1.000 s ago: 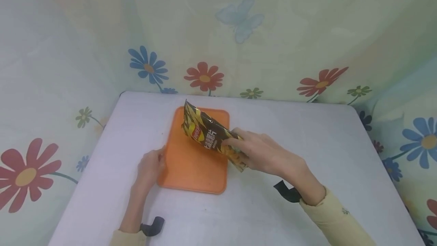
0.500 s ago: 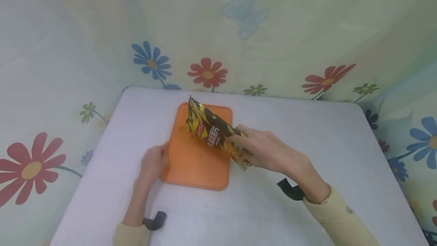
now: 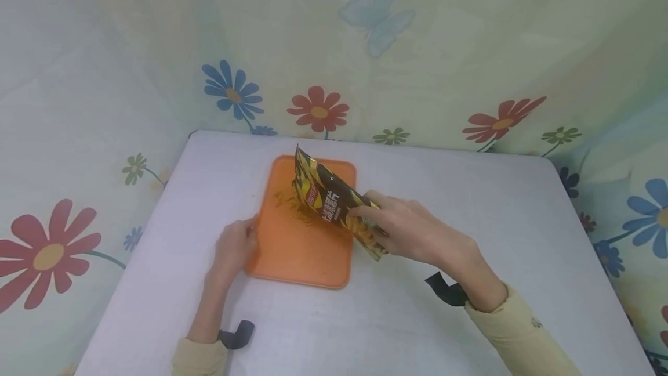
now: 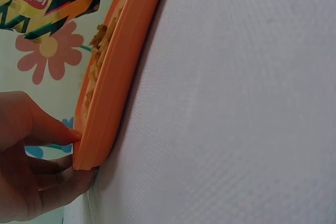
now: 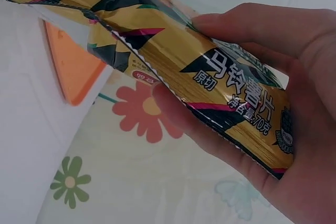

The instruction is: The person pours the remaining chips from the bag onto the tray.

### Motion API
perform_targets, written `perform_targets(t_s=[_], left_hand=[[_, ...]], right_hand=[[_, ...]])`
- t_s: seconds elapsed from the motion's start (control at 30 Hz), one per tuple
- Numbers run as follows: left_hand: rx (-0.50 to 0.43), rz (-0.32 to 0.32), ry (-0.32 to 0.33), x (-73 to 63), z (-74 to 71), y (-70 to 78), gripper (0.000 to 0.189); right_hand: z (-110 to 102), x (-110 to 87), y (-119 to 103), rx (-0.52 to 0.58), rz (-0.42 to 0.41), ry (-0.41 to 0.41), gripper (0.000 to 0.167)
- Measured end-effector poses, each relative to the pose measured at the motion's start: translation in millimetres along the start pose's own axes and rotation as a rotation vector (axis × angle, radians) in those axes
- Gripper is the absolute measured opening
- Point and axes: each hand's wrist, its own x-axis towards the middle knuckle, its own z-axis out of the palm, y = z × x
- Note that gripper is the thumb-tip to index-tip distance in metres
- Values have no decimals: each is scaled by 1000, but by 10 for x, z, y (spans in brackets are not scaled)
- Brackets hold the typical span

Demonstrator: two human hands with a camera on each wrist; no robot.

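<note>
My right hand (image 3: 402, 228) grips a black and gold chip bag (image 3: 326, 197) by its lower end, fingers and thumb wrapped round it in the right wrist view. The bag slants down to the left over an orange tray (image 3: 297, 263). Yellowish potato chips (image 3: 292, 205) lie on the tray beside and partly under the bag. With its thumb on the rim and fingers beneath, my left hand (image 4: 37, 166) pinches the tray's left edge. In the left wrist view, chips (image 4: 102, 45) show behind the tray's raised wall.
A white-covered table (image 3: 443, 318) carries the tray left of its middle. Behind it hangs a flower-print curtain (image 3: 428, 45), which also runs along both sides. Black straps (image 3: 237, 335) stick out from the wrists.
Chips have come out onto the tray under the bag, and the pile has grown. The bag has shifted slightly right with my right hand. My left hand keeps its hold on the tray.
</note>
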Motion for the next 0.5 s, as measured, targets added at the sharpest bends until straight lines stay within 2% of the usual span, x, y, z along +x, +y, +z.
perform_targets(t_s=[0.13, 0.5], left_hand=[[-2, -15, -18, 14, 6, -10, 47], [-5, -17, -20, 23, 11, -23, 47]], right_hand=[[12, 10, 4, 4, -5, -4, 43], [10, 46, -5, -8, -71, 86, 40]])
